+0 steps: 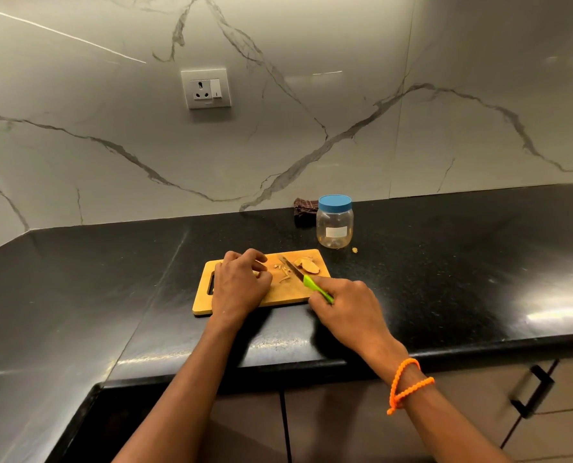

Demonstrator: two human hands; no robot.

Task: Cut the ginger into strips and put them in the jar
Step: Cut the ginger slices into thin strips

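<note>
A wooden cutting board [288,294] lies on the black counter. My left hand [240,282] rests on the board's left half, fingers curled over a small piece of ginger [255,273] that is mostly hidden. My right hand [347,307] grips the green handle of a knife [306,279], its blade lying across the board. Ginger slices [306,265] sit at the board's far right, with thin cut strips [283,274] beside the blade. A clear jar with a blue lid [334,221] stands behind the board, lid on.
A dark checked cloth [304,210] lies left of the jar against the marble wall. A small ginger scrap [355,250] sits on the counter [445,262] near the jar. A wall socket [206,88] is above. Cabinet handle [534,392] is below right.
</note>
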